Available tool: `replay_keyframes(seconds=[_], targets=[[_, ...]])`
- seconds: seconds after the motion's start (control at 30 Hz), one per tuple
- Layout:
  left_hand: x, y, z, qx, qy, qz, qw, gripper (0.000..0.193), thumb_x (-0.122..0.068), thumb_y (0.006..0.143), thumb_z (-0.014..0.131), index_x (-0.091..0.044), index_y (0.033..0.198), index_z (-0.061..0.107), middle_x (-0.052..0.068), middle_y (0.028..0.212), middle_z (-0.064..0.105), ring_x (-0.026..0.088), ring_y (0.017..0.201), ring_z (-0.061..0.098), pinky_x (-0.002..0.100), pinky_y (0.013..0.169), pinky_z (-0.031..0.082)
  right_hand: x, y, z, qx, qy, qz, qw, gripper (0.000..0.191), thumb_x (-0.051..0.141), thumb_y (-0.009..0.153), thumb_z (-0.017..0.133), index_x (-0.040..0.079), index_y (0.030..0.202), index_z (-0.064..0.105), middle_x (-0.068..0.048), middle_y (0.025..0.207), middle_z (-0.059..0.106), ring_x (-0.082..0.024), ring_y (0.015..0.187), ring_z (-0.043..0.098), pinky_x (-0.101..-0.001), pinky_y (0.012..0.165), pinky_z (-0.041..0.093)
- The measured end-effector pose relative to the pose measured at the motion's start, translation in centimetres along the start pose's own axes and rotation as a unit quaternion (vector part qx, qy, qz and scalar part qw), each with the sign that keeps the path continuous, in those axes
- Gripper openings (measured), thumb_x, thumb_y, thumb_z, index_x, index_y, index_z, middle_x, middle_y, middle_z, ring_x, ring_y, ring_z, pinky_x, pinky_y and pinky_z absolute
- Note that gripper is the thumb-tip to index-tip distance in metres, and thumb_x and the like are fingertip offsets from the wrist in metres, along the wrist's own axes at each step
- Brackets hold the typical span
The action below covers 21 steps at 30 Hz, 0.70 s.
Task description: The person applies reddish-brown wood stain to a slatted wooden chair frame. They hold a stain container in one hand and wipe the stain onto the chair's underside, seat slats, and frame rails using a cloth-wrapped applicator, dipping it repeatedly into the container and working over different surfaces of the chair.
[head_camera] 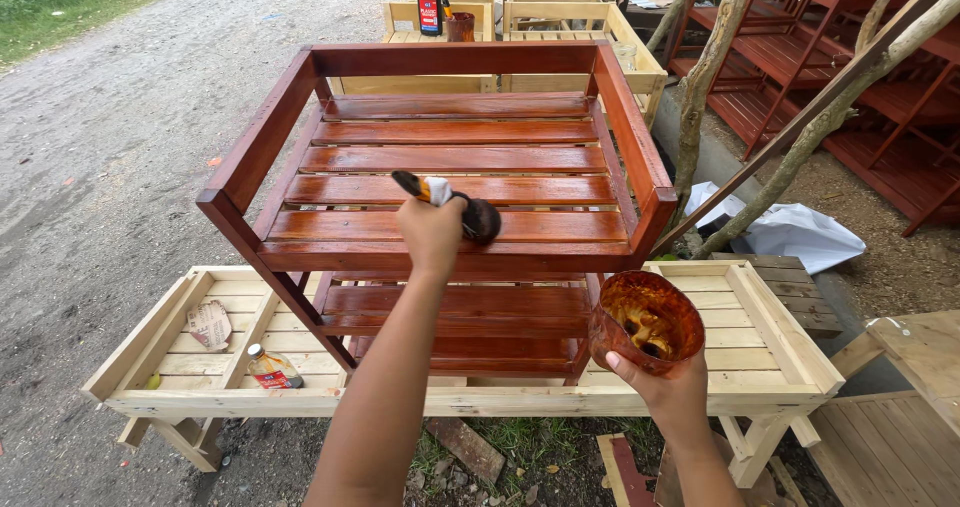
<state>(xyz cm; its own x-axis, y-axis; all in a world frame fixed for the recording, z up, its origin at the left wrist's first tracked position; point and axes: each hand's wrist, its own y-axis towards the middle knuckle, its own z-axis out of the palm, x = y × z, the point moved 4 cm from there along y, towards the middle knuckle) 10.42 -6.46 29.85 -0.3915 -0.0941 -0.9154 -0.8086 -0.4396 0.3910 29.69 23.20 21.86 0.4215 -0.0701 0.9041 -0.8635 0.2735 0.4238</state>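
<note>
Two hands busy. Dark round-headed brush (pixel 478 217) with taped handle, bristles pressed on glossy red-brown slatted wooden rack (pixel 450 159). My left hand (pixel 432 235) fisted round handle, arm outstretched. My right hand (pixel 668 385) cups stain-smeared translucent amber plastic cup (pixel 645 322), fingers wrapped underneath. Rack rests on pale unfinished wooden tray-frame (pixel 760 337).

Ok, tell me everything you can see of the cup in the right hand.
The cup is a small see-through plastic one, smeared all over with reddish-brown stain, with dark residue at its bottom. It is tilted, its open mouth facing the camera. The right hand grips it from beneath, holding it in the air over the pale unfinished wooden rack, apart from the stained shelf.
</note>
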Motion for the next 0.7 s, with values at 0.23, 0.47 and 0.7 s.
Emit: replay_keyframes(seconds=[0.23,0.47,0.7], targets=[[0.5,5.7,-15.6,-0.101,0.089,0.018,0.991,0.021,-0.008,0.071,0.083,0.002,0.078,0.066,0.006,0.074,0.07,0.014,0.062,0.066,0.032,0.057,0.052,0.9,-1.1,2.8,0.0,-0.004,-0.014,1.0,0.074,0.005,0.075,0.083,-0.001,0.139,0.048,-0.014,0.133,0.063,-0.023,0.121,0.065,-0.0368,0.102,0.056],[-0.2,9.7,-22.3,0.068,0.119,0.006,0.991,0.026,-0.005,0.072,0.09,0.001,0.084,0.068,0.006,0.083,0.071,0.014,0.072,0.064,0.032,0.07,0.052,0.9,-3.7,3.4,-0.013,-0.025,0.005,1.0,0.079,0.007,0.073,0.084,0.0,0.141,0.044,-0.015,0.134,0.061,-0.024,0.122,0.064,-0.0372,0.103,0.055],[-0.2,12.1,-18.5,0.251,0.114,0.05,0.96,0.026,-0.002,0.074,0.085,-0.002,0.098,0.075,0.004,0.091,0.076,0.014,0.085,0.071,0.031,0.082,0.055,1.4,-5.4,3.2,-0.019,-0.019,0.02,0.999,0.077,0.007,0.073,0.084,0.0,0.139,0.046,-0.015,0.133,0.063,-0.023,0.121,0.065,-0.037,0.102,0.055]])
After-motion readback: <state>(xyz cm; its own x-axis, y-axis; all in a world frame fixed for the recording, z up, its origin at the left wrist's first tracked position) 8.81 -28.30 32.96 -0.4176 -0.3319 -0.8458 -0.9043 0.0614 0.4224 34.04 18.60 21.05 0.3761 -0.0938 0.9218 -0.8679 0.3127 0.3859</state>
